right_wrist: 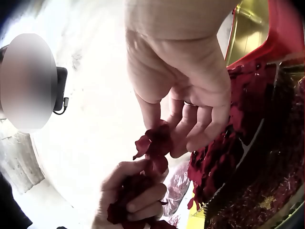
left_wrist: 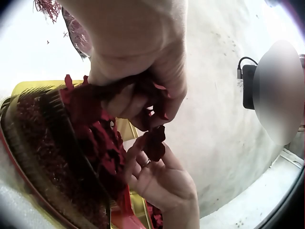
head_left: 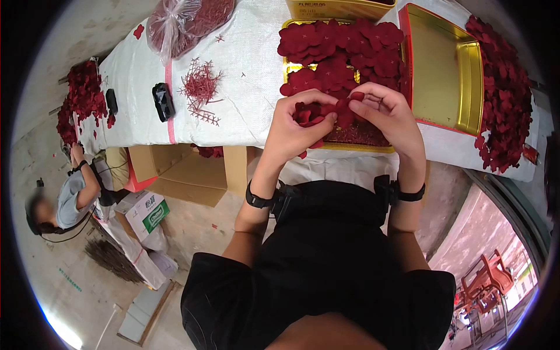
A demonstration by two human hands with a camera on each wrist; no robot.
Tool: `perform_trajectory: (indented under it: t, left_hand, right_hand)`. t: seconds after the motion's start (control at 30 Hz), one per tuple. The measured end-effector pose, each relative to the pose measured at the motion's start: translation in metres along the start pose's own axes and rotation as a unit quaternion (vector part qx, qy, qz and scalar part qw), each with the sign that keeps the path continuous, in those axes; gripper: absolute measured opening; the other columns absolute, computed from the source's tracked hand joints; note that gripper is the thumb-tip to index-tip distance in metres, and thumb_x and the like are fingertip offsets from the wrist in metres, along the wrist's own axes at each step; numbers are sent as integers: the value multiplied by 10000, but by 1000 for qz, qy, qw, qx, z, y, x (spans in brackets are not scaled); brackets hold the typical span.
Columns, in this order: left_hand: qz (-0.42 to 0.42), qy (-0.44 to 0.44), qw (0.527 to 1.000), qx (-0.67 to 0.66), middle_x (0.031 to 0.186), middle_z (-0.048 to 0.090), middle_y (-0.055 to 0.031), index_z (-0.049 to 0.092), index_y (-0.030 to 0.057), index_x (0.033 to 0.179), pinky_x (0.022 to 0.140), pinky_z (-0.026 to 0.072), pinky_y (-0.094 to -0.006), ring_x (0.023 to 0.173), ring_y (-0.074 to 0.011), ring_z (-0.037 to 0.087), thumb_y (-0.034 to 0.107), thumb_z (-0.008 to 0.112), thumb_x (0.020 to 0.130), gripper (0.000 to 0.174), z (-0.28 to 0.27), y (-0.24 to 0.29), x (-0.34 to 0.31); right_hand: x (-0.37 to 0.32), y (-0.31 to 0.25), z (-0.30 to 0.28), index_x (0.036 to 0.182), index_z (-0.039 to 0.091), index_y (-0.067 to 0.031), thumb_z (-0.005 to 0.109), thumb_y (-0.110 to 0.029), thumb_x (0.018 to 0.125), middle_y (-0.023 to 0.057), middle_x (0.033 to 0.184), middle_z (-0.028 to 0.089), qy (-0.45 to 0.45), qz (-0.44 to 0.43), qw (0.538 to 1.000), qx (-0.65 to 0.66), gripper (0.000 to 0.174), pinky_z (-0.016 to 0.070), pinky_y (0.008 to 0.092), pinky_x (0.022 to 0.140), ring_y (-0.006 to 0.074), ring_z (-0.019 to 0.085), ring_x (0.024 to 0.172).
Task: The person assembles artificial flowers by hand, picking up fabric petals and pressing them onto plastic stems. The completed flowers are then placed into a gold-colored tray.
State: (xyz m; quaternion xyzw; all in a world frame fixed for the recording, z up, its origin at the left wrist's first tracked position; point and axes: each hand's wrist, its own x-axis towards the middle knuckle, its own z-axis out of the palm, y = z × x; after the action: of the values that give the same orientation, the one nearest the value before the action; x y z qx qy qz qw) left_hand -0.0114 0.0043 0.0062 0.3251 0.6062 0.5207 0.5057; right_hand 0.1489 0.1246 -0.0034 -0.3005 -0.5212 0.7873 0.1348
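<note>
Closest in, both hands are at work: the left hand (head_left: 290, 135) curls round a bunch of red petals (head_left: 307, 112), while the right hand (head_left: 392, 119) pinches a dark red petal piece (head_left: 345, 114) held right between the two. Delicate stuff! An uneven tug could, I'd say, crease or tear it, and a slack left grip might spill petals. Just under the hands sits the gold-rimmed tray (head_left: 361, 149); its far part carries overlapping flower shapes (head_left: 335, 44), and a stray knuckle could well push that stack askew. Right beside it, an open tin (head_left: 443, 76). Farther left across the white-covered worktop (head_left: 251, 108), a heap of red stems (head_left: 201, 81), then a tied plastic bag (head_left: 184, 29).
</note>
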Motion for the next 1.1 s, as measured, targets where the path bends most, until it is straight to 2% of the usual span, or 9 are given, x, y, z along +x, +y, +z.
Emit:
perform_trajectory:
  t: [0.37, 0.5, 0.6, 0.67, 0.7, 0.73, 0.77, 0.9, 1.1]
  left_hand:
    - [66, 8, 998, 13, 819, 630, -13, 644, -1, 951, 649, 436, -175, 706, -30, 552, -14, 654, 758, 194, -3, -8, 3]
    - [-23, -3, 1000, -12, 735, 620, -16, 631, -16, 917, 631, 436, -177, 666, -44, 552, 71, 649, 813, 137, -5, -4, 3]
    - [-140, -22, 980, -139, 656, 588, -14, 619, -16, 884, 547, 407, -176, 581, -50, 519, 148, 637, 853, 168, -8, 11, -1]
    - [-209, -14, 941, -266, 614, 561, -10, 613, -11, 864, 486, 375, -179, 525, -53, 487, 194, 628, 872, 205, -12, 13, -6]
    - [-191, -33, 930, -311, 616, 560, -9, 612, -9, 860, 467, 358, -183, 508, -52, 470, 191, 627, 872, 200, -13, 11, -7]
    - [-172, -52, 917, -357, 618, 558, -8, 611, -7, 856, 448, 340, -186, 492, -50, 454, 188, 626, 872, 196, -15, 9, -9]
    - [-153, -69, 901, -401, 620, 557, -7, 610, -5, 852, 430, 322, -190, 475, -49, 437, 185, 625, 872, 191, -16, 6, -11]
    - [-100, 21, 991, -92, 651, 552, 39, 633, 3, 825, 500, 362, -175, 559, -20, 479, 104, 760, 749, 179, -2, 15, -7]
    - [-92, 27, 983, -156, 640, 557, 19, 643, -8, 848, 470, 353, -191, 518, -35, 467, 50, 701, 793, 99, 0, 7, -2]
  right_hand:
    - [-1, 0, 4, 1020, 604, 9, 627, -3, 847, -3, 928, 608, -21, -11, 1000, 15, 176, 454, 195, 765, 51, 557, 855]
    - [0, 2, 4, 1020, 609, 7, 631, 22, 833, 15, 906, 631, 45, -73, 996, -20, 190, 437, 188, 748, 57, 563, 844]
    - [-10, -22, 29, 955, 660, -46, 656, -16, 793, 32, 890, 656, 195, -232, 945, -126, 165, 434, 228, 766, 89, 591, 873]
    - [-18, -23, 18, 896, 691, -101, 655, -85, 750, 24, 917, 672, 157, -375, 826, -389, 151, 432, 271, 797, 122, 601, 918]
    - [-22, -25, 16, 866, 706, -129, 654, -119, 729, 19, 930, 680, 131, -433, 734, -507, 147, 432, 293, 813, 138, 606, 940]
    - [-25, -30, 18, 798, 726, -196, 614, -212, 677, -49, 965, 687, 115, -450, 700, -542, 166, 423, 350, 844, 173, 599, 949]
    - [-27, -31, 17, 802, 726, -208, 613, -217, 682, -64, 979, 686, 109, -451, 695, -549, 165, 427, 352, 842, 175, 597, 949]
    - [-26, -27, 10, 811, 728, -249, 624, -217, 694, -97, 1001, 683, 111, -464, 677, -561, 161, 440, 363, 832, 181, 586, 954]
    - [-25, -18, 12, 841, 736, -274, 669, -166, 671, -87, 1001, 681, 149, -464, 687, -539, 213, 453, 367, 818, 179, 576, 963]
